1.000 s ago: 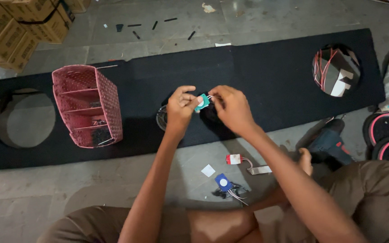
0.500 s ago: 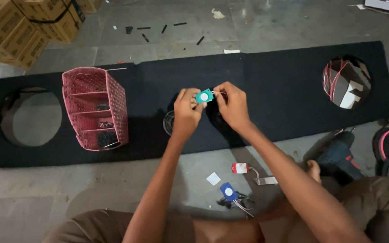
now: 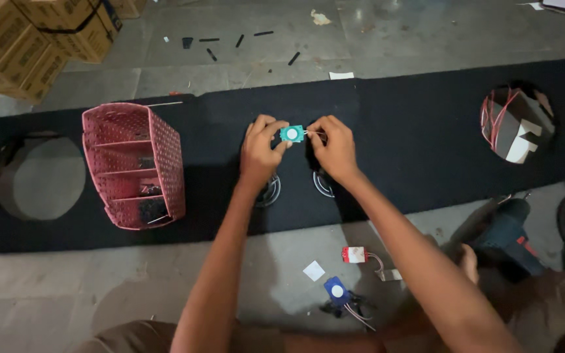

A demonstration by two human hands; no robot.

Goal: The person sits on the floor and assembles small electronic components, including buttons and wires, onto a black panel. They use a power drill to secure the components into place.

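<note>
Over the black board [image 3: 393, 137], both hands pinch a small teal part [image 3: 291, 133]: left hand [image 3: 263, 151] fingers closed on its left edge, right hand [image 3: 333, 149] closed on its thin wires. Pink basket [image 3: 135, 167] lies nearby, left.

Your hands [image 3: 299, 147] are meeting over the middle of the long board [image 3: 426, 131] lying across the floor [image 3: 67, 287]; the basket [image 3: 133, 166] is sitting on it to your left, small modules [image 3: 344, 274] lying before it.
</note>
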